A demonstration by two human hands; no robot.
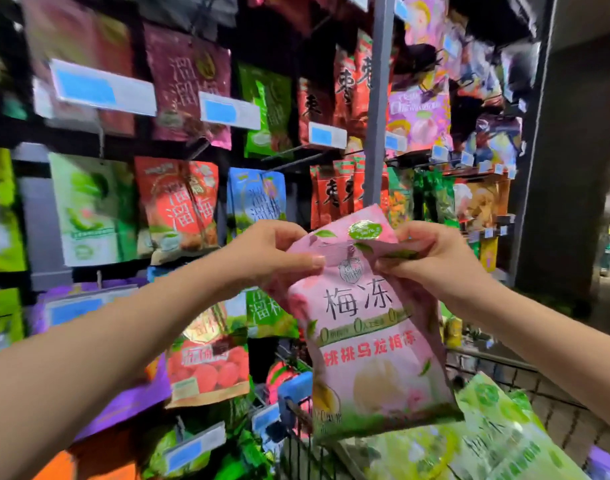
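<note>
— So, how many are you holding?
— Just one pink bag. I'm gripping it with both hands: my left hand is pinching its top left corner, thumb lying across the front, and my right hand is pinching the top right corner, fingers curling round the folded edge.
— Where is it hanging?
— I'm holding it up in front of the rack, tilting a little, its bottom edge just above one green bag that's lying in the cart.
— And behind it?
— Packs are hanging in rows, red, green, blue and purple, too many and too blurred for counting. One grey post is running up between them.
</note>
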